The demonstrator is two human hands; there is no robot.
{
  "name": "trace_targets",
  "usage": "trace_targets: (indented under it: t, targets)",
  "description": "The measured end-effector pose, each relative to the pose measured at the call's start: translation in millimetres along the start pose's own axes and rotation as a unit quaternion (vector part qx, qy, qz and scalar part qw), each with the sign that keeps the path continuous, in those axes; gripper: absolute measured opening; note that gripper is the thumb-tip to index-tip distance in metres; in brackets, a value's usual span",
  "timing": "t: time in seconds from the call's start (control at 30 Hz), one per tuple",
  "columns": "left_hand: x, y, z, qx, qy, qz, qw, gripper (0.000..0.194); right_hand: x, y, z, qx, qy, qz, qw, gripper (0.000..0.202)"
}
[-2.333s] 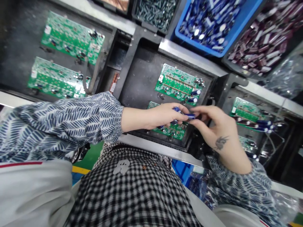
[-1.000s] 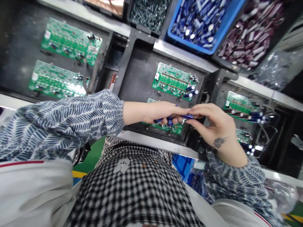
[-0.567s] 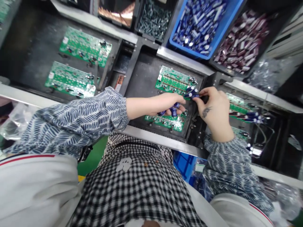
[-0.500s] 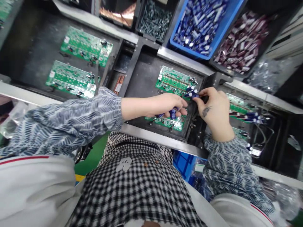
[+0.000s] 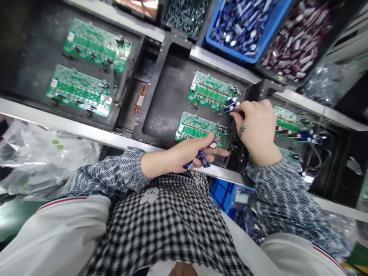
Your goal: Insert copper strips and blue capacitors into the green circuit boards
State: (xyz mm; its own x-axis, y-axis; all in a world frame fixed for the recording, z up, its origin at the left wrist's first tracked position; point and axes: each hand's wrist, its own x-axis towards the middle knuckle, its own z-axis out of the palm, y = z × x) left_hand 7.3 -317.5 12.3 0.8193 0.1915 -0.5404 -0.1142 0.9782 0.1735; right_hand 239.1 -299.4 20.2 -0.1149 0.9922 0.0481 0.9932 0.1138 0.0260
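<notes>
My right hand (image 5: 254, 128) pinches a blue capacitor (image 5: 229, 109) at the right end of the upper green circuit board (image 5: 211, 90). Another blue capacitor (image 5: 231, 101) stands right beside it on that board. My left hand (image 5: 192, 153), palm partly turned up, holds several loose blue capacitors (image 5: 203, 158) in its curled fingers, one of them near the thumb. It hovers over the near edge of the lower circuit board (image 5: 198, 125), hiding part of it. Both boards lie in a black tray (image 5: 169, 88).
At the back stand a blue bin (image 5: 255, 57) of blue capacitors, a bin of maroon capacitors (image 5: 299, 42) and a bin of small dark parts (image 5: 186, 17). Two more boards (image 5: 97, 44) lie in the left tray. Boards with maroon and blue capacitors (image 5: 306, 136) sit at right.
My left hand has drawn back toward me from between the boards, uncovering much of the lower one. My right hand stays at the upper board's right end, shifted slightly left.
</notes>
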Motion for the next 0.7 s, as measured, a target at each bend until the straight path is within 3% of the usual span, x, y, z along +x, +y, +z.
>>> trace_targets:
  t: [0.17,0.3,0.47,0.57,0.7]
  targets:
    - [7.1,-7.8,-2.5,-0.025,0.018,0.061,0.998,0.03,-41.0,-41.5,-33.5,0.114,0.033,-0.059,0.991,0.035]
    - [11.8,-17.3,-1.9,-0.032,0.019,0.053,0.998,0.025,-74.4,-65.0,-38.7,0.111,0.024,-0.097,0.989,0.027]
    - [4.2,-17.6,-2.3,-0.128,0.016,-0.052,0.99,0.015,-81.7,-42.0,-25.0,0.141,0.044,-0.079,0.986,0.015]
    - [-2.1,-15.9,-5.6,-0.199,0.004,-0.099,0.975,0.024,-79.1,-26.8,-12.6,0.117,0.003,-0.058,0.991,0.017]
    - [-2.9,-17.9,-9.9,-0.221,0.011,-0.123,0.968,0.023,-76.7,-25.4,-0.2,0.069,-0.029,-0.044,0.996,0.02]
